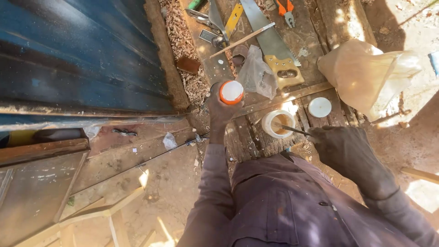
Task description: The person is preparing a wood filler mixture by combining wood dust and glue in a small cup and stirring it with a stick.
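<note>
- I am seeing a rough wooden workbench [274, 43] running up the centre of the frame, with a blue corrugated metal sheet [77, 59] filling the upper left.
- I am judging the work as under way: the white tub [277, 123] at centre is standing open with brownish contents showing, and its round white lid [319, 107] is lying just beside it to the right, already off.
- I am watching the right hand [345, 151] at centre right closing narrowly around a thin stick [292, 130], whose tip is reaching into the tub.
- I am watching the left hand [222, 107] at centre wrapping from below around a small orange container with a white top [231, 92], lifted above the bench edge; it looks closed still.
- I am noting a large tan plastic bag [366, 75] bulging at upper right, no label readable.
- I am noting a handsaw with a yellow handle [279, 57] at top centre, partly under a crumpled clear plastic bag [257, 75].
- I am noting orange-handled pliers [286, 11] at the top edge.
- I cannot make out any print on the tub or the container.
</note>
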